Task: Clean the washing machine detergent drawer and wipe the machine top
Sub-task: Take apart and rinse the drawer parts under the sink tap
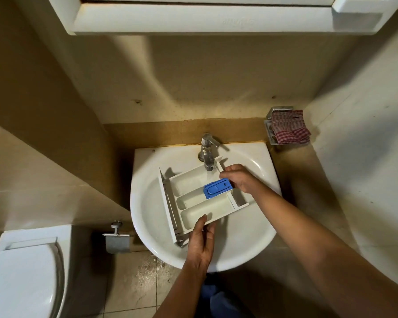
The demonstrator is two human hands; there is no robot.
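Although faint raised lettering ran along the underside of the wall cabinet [193, 19] overhead, it was too worn and dim to read, and no other writing showed on anything (the blue insert [217, 188] bore only moulded shapes). The detergent drawer [200, 203], white with three troughs, was held tilted above the bowl of the sink [251, 237], its far corner just under the spout of the tap [207, 152]. The left hand [201, 242] gripped the drawer's near long wall: the thumb lay over the rim into the nearest trough, while the fingers [211, 230] were curled beneath the base, their tips hidden. The right hand [238, 179] held the far side, fingers [228, 174] bent over the wall just beside the blue insert; whether they also touched the insert could not be told. Whether water ran from the tap was hard to make out. A red-and-white checked cloth [290, 129] lay draped over a metal rack [269, 121] on the wall to the right, covering most of it. At lower left a toilet [21, 271] was cut off by the frame's edge, with a paper holder [117, 242] between it and the sink.
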